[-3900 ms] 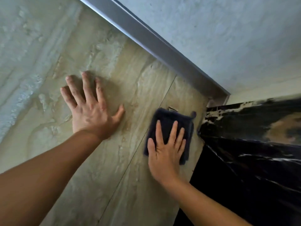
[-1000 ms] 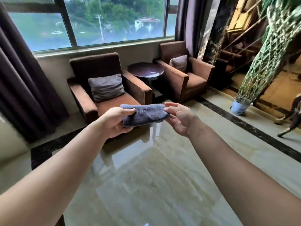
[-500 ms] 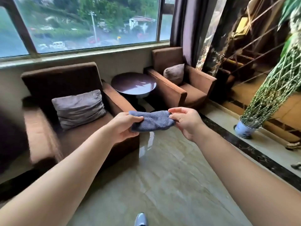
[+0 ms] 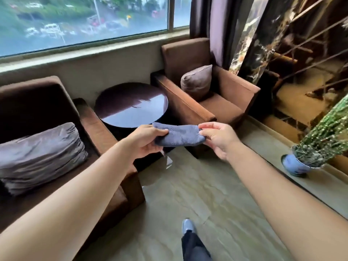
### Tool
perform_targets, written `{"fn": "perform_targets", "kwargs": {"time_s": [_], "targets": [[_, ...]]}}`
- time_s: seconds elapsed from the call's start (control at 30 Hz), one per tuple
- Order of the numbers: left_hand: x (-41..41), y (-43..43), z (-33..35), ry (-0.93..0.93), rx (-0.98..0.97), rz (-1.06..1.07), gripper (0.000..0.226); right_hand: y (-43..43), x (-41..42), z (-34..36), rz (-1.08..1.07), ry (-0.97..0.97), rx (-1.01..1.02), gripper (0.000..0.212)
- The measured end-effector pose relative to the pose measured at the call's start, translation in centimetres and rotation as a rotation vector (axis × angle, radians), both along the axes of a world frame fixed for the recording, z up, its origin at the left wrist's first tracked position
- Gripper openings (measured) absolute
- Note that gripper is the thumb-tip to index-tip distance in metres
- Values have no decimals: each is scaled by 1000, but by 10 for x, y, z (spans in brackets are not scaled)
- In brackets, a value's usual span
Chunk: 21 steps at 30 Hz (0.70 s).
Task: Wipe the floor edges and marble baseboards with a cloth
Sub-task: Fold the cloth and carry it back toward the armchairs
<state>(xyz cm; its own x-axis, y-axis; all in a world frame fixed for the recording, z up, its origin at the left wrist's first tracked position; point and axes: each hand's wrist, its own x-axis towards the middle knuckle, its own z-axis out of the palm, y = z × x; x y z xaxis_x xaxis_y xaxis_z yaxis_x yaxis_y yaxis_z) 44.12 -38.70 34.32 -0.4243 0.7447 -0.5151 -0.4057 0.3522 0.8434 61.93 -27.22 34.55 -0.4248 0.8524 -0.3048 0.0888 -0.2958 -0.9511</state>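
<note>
Holding the cloth point(image 4: 178, 136) in mid-air between two brown armchairs point(image 4: 226, 91), the person stands well above the floor point(image 4: 197, 194). The left hand point(image 4: 148, 142) grips its left end, thumb on top and fingers curled beneath; the right hand point(image 4: 218, 140) pinches the right end between thumb and fingertips. The cloth is a small blue-grey terry piece, folded into a thick pad that sags slightly between the grips. No wiping is under way, and it touches no edge or baseboard. I cannot tell which stretches are already clean; the edge by the plant pot point(image 4: 293, 165) looks a likely next spot.
</note>
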Motion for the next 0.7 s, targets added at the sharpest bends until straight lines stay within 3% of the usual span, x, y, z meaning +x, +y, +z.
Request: {"fn": "perform_targets", "kwargs": {"time_s": [0.17, 0.33, 0.57, 0.7], "targets": [[-72, 106, -20, -58, -57, 137, 11, 136, -94, -15, 148, -48, -50, 23], [-158, 163, -47, -63, -118, 292, 11, 215, -207, -38, 352, -153, -71, 24], [-303, 256, -173, -202, -286, 372, 8, 318, -368, -153, 508, -411, -40, 25], [-374, 299, -243, -88, -221, 530, 17, 372, -469, -216, 589, -497, 77, 28]]}}
